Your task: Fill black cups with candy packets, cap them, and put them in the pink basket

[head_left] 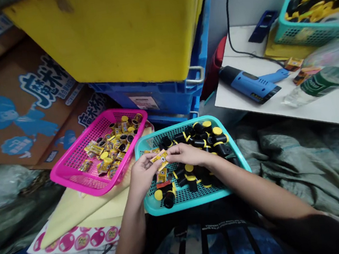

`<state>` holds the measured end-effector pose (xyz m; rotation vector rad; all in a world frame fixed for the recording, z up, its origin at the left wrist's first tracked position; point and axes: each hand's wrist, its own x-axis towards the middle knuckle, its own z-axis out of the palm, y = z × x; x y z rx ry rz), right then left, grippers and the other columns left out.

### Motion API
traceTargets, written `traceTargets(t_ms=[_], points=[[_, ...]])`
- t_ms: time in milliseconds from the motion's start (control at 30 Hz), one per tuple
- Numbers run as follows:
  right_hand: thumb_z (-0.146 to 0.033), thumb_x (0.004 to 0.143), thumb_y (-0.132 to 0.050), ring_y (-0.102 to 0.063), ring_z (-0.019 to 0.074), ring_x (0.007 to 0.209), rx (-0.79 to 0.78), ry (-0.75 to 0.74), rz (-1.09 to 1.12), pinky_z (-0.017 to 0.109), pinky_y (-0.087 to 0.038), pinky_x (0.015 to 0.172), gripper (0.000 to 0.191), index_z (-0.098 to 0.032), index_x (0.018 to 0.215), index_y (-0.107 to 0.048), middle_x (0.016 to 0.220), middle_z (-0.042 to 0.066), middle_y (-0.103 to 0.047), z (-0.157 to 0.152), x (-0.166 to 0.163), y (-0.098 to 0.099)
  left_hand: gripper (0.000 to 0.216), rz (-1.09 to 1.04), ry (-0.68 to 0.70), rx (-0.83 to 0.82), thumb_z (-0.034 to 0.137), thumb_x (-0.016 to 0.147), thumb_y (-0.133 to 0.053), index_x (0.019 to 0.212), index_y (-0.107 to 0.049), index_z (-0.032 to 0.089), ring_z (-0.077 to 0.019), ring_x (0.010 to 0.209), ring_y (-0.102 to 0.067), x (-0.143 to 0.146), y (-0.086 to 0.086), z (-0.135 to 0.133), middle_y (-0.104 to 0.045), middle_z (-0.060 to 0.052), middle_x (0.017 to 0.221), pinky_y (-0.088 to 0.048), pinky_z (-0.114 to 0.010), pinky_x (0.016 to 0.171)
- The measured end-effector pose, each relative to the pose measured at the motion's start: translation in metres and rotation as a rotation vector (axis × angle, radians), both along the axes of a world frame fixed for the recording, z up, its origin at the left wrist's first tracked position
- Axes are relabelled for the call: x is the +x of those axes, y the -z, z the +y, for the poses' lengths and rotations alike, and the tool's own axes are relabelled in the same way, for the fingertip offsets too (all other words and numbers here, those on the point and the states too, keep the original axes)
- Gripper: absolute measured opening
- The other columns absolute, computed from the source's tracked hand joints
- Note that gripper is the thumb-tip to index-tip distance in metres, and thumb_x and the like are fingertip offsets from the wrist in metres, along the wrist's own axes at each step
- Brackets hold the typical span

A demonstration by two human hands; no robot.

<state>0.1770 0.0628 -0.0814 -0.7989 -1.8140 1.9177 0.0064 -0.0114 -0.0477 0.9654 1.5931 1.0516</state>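
Note:
Over the teal basket both of my hands meet on a small yellow printed label sleeve. My left hand pinches its left end and my right hand pinches its right end. Inside the teal basket lie several small black bottles with yellow caps. To the left stands a pink basket, which holds several bottles wrapped in yellow labels.
A yellow crate sits on blue crates behind the baskets, with printed cardboard boxes to the left. On the white table at right lie a blue heat gun, a plastic water bottle and another teal basket.

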Motion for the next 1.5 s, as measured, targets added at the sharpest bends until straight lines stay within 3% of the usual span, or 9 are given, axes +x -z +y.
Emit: traceTargets(t_ms=[200,400,533,667,767,867,1067,1267,1500], points=[[-0.042,0.061,-0.079,-0.047,0.0079,0.06,-0.256,0.074,0.115,0.023,-0.038,0.063,0.034,-0.014,0.077,-0.066,0.067,-0.004,-0.06,0.002,0.004,0.006,0.032,-0.015,-0.062,-0.018,0.032,0.059,-0.079,0.08,-0.063,0.014,-0.0165,0.068,-0.066,0.002,-0.01,0.001,-0.071,-0.005,0.077,-0.052,-0.025,0.056],[-0.051,0.075,-0.065,-0.04,0.0078,0.054,-0.206,0.191,0.095,0.022,-0.033,0.055,0.038,-0.014,0.068,-0.062,0.058,-0.004,-0.05,0.003,0.017,0.002,0.029,0.224,0.042,-0.093,0.034,0.061,-0.077,0.081,-0.066,0.017,-0.0193,0.07,-0.066,-0.008,-0.003,-0.002,-0.071,-0.006,0.08,-0.052,-0.028,0.057],[-0.038,0.076,-0.067,-0.051,0.0133,0.069,0.15,0.369,0.126,0.029,-0.042,0.068,0.022,-0.017,0.072,-0.064,0.072,0.0,-0.057,-0.003,0.015,-0.002,0.029,0.33,-0.041,0.119,0.044,0.076,-0.062,0.091,-0.069,0.02,-0.0246,0.1,-0.062,0.004,-0.004,-0.004,-0.068,-0.009,0.102,-0.054,-0.035,0.076],[-0.024,0.083,-0.057,-0.053,0.0184,0.085,0.756,0.488,0.087,0.035,-0.042,0.079,0.016,-0.021,0.072,-0.068,0.086,0.006,-0.062,-0.014,0.011,-0.007,0.042,-0.127,-0.043,0.1,0.048,0.079,-0.059,0.111,-0.06,0.02,-0.0164,0.077,-0.065,0.026,-0.014,-0.002,-0.066,-0.003,0.085,-0.055,-0.028,0.065],[-0.025,0.087,-0.053,-0.052,0.0196,0.084,0.878,0.537,-0.005,0.036,-0.042,0.077,0.019,-0.022,0.08,-0.07,0.089,0.008,-0.063,-0.02,0.014,-0.01,0.056,-0.153,-0.058,0.042,0.032,0.064,-0.077,0.114,-0.056,0.019,-0.0105,0.061,-0.061,0.035,-0.021,0.003,-0.059,0.005,0.067,-0.053,-0.023,0.058],[-0.027,0.092,-0.044,-0.053,0.0209,0.096,0.677,0.62,-0.01,0.039,-0.041,0.088,0.027,-0.021,0.097,-0.069,0.098,0.009,-0.063,-0.017,0.02,-0.016,0.058,-0.094,-0.094,0.037,0.029,0.061,-0.079,0.113,-0.055,0.017,-0.01,0.056,-0.06,0.034,-0.024,0.005,-0.057,0.007,0.061,-0.054,-0.023,0.056],[-0.044,0.077,-0.065,-0.06,0.0157,0.075,0.007,0.22,0.088,0.03,-0.046,0.073,0.03,-0.014,0.078,-0.07,0.08,0.004,-0.066,-0.002,0.021,-0.025,0.062,-0.086,-0.055,0.0,0.031,0.061,-0.078,0.115,-0.052,0.016,-0.0105,0.051,-0.061,0.036,-0.025,0.005,-0.06,0.006,0.058,-0.054,-0.023,0.054],[-0.044,0.059,-0.078,-0.047,0.008,0.052,-0.183,0.344,0.105,0.022,-0.034,0.051,0.036,-0.015,0.061,-0.057,0.055,-0.004,-0.056,0.004,0.008,-0.032,0.052,-0.096,-0.136,0.085,0.031,0.058,-0.08,0.102,-0.056,0.015,-0.0131,0.064,-0.065,0.037,-0.019,0.01,-0.065,0.001,0.071,-0.056,-0.025,0.059],[-0.045,0.062,-0.075,-0.044,0.0072,0.052,-0.34,0.525,0.124,0.024,-0.036,0.058,0.034,-0.015,0.063,-0.062,0.056,-0.005,-0.056,0.004,0.006,-0.029,0.05,0.334,-0.089,-0.042,0.033,0.065,-0.075,0.111,-0.06,0.019,-0.0256,0.09,-0.067,0.0,-0.002,0.004,-0.069,-0.007,0.086,-0.054,-0.041,0.078]])
